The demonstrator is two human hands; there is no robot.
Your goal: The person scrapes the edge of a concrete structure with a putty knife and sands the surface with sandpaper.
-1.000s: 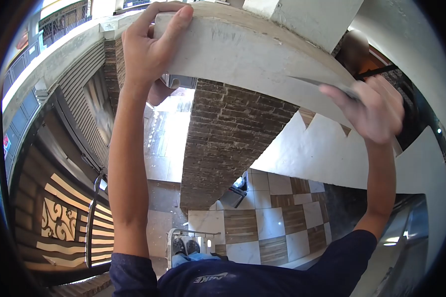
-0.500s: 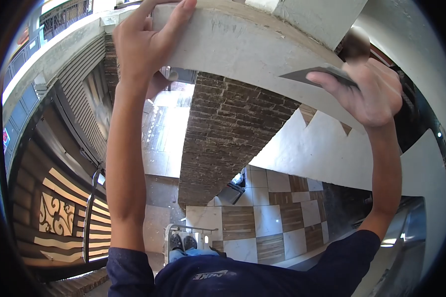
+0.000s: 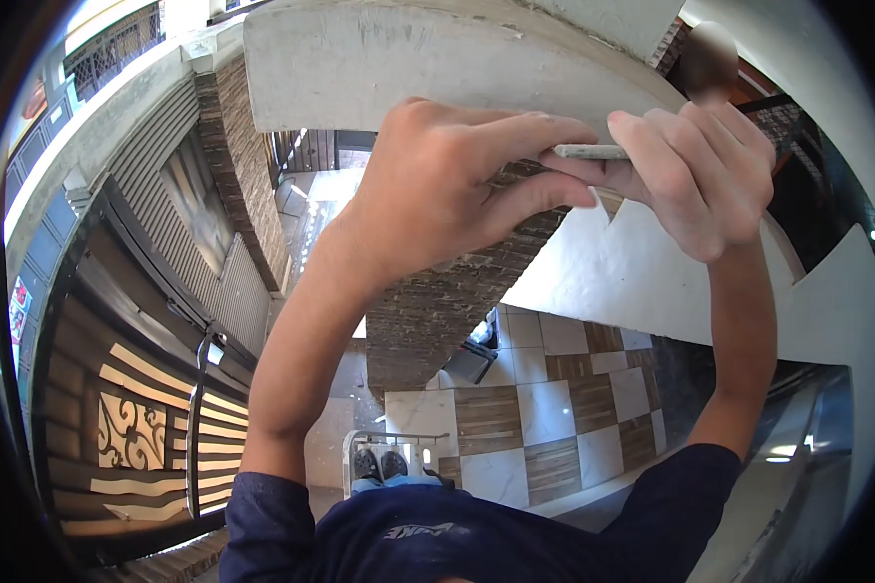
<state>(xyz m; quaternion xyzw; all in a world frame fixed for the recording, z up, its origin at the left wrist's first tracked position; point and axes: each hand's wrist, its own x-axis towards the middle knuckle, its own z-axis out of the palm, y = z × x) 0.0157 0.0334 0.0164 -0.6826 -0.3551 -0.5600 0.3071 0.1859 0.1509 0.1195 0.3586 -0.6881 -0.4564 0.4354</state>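
Note:
My right hand point(image 3: 705, 180) is closed round a thin flat grey blade point(image 3: 590, 152), which is seen nearly edge-on. Beside it, my left hand point(image 3: 476, 170) has its thumb and fingers around the blade's left end; whether they press on it cannot be made out. Both hands are in front of the white plastered beam point(image 3: 350, 58), whose lower edge they partly cover. A brick column face point(image 3: 428, 311) shows below the hands.
Far below lies a checkered tile floor point(image 3: 549, 403). My feet point(image 3: 379, 463) stand on a narrow metal platform point(image 3: 399, 439). A dark gate point(image 3: 131, 428) is at the left, a white wall point(image 3: 642, 282) at the right. A blurred round shape point(image 3: 710, 58) is at the upper right.
My left hand has left the beam and moved right, to the blade. The blade in my right hand has turned from showing its flat face to nearly edge-on.

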